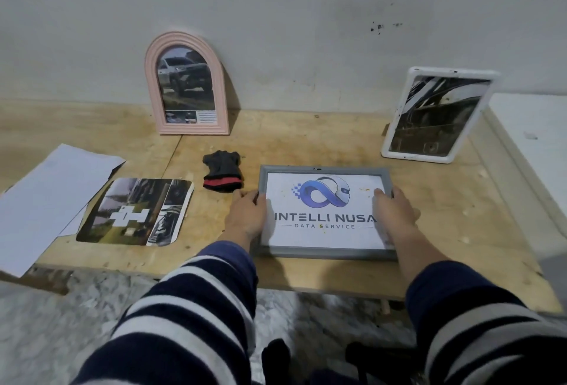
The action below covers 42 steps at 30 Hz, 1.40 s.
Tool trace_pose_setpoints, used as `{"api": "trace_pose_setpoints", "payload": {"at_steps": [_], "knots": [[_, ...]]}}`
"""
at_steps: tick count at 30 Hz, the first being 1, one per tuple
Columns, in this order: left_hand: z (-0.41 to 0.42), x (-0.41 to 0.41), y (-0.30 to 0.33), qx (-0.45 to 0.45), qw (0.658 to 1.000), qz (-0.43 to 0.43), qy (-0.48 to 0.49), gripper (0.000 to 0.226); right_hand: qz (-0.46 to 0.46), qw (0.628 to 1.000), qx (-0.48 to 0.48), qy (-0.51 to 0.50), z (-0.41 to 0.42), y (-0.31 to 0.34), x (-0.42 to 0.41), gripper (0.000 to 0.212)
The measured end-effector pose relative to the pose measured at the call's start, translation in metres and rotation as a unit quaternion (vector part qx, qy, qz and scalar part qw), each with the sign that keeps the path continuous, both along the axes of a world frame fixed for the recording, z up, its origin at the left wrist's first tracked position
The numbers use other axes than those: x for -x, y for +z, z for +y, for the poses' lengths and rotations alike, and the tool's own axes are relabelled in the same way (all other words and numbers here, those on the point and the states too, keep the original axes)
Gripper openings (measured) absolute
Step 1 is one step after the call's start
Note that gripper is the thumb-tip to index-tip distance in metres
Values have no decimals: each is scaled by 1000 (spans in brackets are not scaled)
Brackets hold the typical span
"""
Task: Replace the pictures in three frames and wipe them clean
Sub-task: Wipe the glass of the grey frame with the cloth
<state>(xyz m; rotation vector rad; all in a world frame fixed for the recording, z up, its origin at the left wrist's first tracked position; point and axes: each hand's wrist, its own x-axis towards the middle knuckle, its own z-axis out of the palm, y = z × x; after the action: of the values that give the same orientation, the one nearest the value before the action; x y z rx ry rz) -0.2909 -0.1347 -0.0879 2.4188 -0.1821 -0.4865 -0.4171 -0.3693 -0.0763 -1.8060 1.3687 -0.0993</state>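
Note:
A grey rectangular frame [325, 254] with a white logo print reading "INTELLI NUSA DATA SERVICE" sits at the front of the wooden table. My left hand [247, 216] grips its left edge and my right hand [394, 216] grips its right edge, thumbs on the front. A pink arched frame [153, 84] with a car picture leans on the wall at the back. A white rectangular frame [402, 114] with a dark picture leans at the back right. A loose cut-out photo [138, 213] lies to the left, beside white paper sheets [52, 197].
A black glove or cloth with a red cuff [222, 170] lies behind the grey frame's left corner. The plywood table [429, 262] ends near me over a marbled floor. A white surface [534, 139] borders the table's right side.

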Motion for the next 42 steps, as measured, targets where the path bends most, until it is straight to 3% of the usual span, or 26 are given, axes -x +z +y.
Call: {"api": "trace_pose_setpoints", "payload": {"at_steps": [7, 14, 16, 19, 23, 26, 28, 30, 34, 38, 42], "knots": [[44, 3, -5, -113, 976, -170, 70, 21, 108, 967, 157, 170, 42, 1, -43, 57], [75, 9, -40, -176, 962, -210, -25, 48, 14, 905, 202, 374, 124, 3, -118, 47], [98, 1, -63, -194, 961, -197, -3, 58, 1, 887, 163, 432, 168, -7, -161, 46], [99, 5, -64, -191, 958, -212, 1, 60, -22, 887, 125, 444, 196, -3, -187, 46], [80, 6, -48, -164, 957, -238, 1, 52, -13, 901, 168, 399, 195, 10, -219, 44], [74, 9, -45, -160, 956, -246, 4, 53, 22, 928, 140, 345, 197, 11, -239, 61], [76, 6, -48, -163, 957, -242, 6, 52, 62, 925, 111, 359, 206, 5, -247, 71], [77, 6, -50, -163, 957, -239, 6, 51, 84, 909, 120, 389, 212, -4, -247, 66], [78, 5, -49, -155, 959, -237, 12, 50, 20, 916, 81, 393, 212, -14, -244, 55], [78, 7, -49, -140, 958, -249, 23, 47, -84, 951, -22, 297, 190, 2, -234, 40], [78, 7, -47, -118, 960, -253, 13, 47, -137, 953, -63, 263, 157, 24, -212, 25]]}}
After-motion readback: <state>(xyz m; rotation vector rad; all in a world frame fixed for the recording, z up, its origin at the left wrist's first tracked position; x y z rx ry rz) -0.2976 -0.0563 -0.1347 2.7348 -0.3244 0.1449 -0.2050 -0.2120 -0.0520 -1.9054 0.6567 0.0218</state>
